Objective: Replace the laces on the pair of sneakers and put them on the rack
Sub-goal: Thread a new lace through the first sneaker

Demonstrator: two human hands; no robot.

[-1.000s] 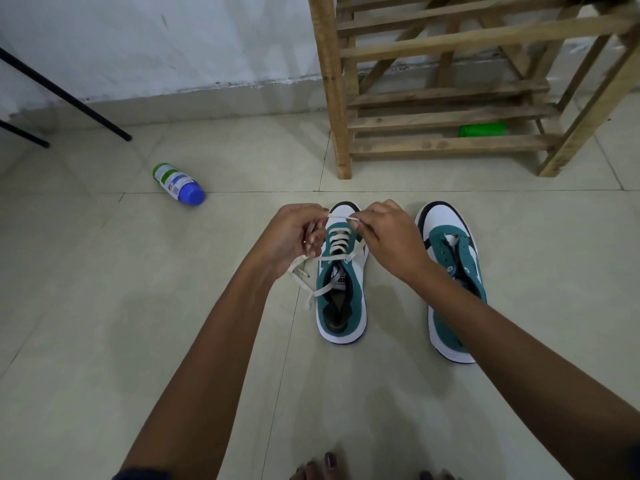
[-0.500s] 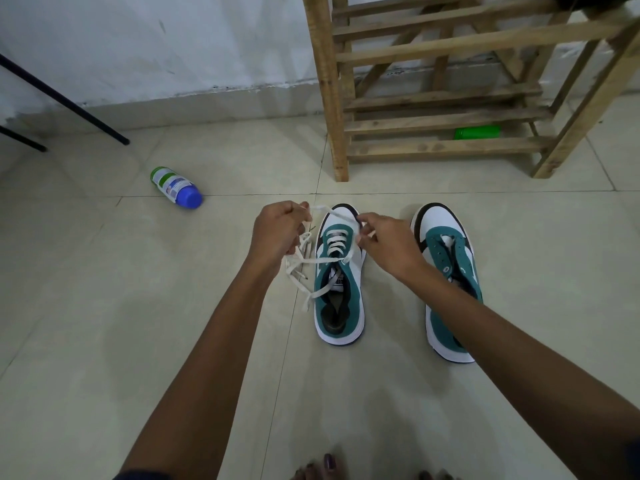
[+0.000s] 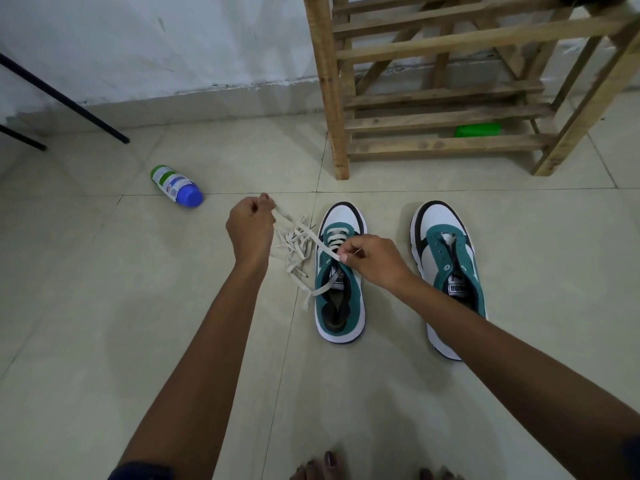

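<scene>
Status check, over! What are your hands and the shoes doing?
Left hand and right hand both pinching the white lace. Left sneaker part-laced; right sneaker laceless. Wooden rack unblocked.

Left hand pinches the white lace out to the side; right hand pinches it over the left sneaker. The laceless right sneaker sits beside it, wooden rack behind.

Teal, white and black on both sneakers, cream on the lace, green-and-white label with blue cap on the bottle, pale raw wood on the rack, beige floor tiles.
</scene>
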